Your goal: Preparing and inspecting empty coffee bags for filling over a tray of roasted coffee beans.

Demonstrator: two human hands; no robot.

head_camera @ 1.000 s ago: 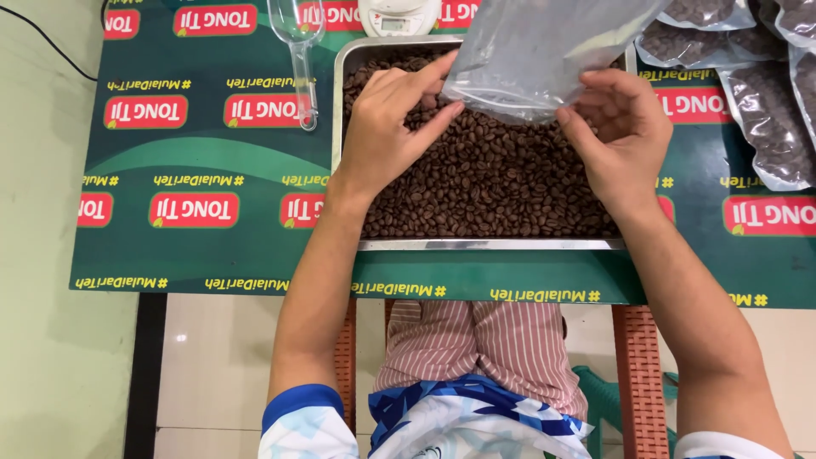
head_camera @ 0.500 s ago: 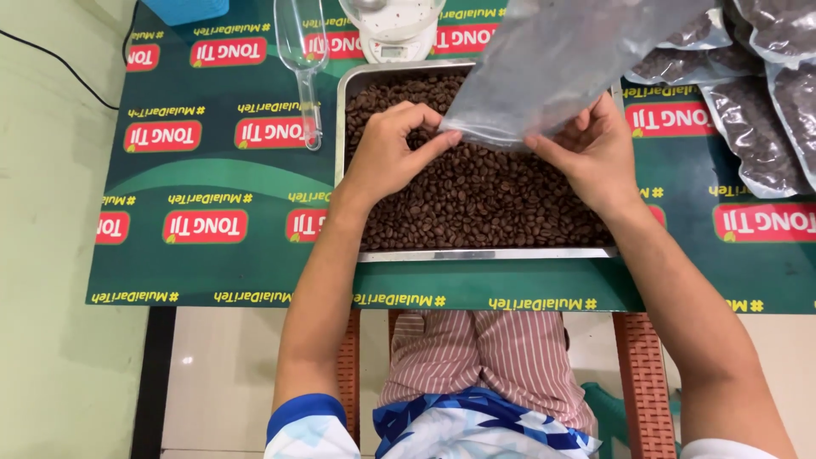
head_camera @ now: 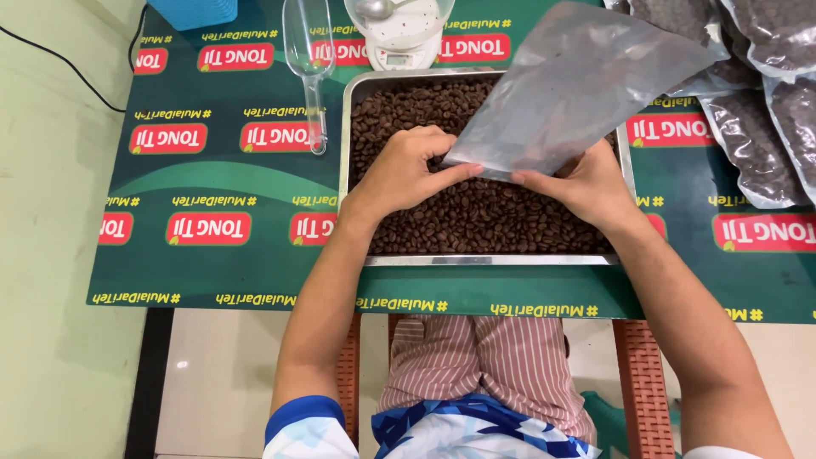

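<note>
Metal tray [head_camera: 354,170] full of coffee beans [head_camera: 476,217]. Left hand [head_camera: 408,170] and right hand [head_camera: 586,183] each pinch the empty plastic bag [head_camera: 578,93] mouth.

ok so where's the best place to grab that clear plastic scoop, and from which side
Take the clear scoop by its thin handle, which points toward the person and ends beside the metal tray. Come from above at that near end, probably with the left hand, which is nearest. The wide bowl lies at the far end by the scale.
</note>
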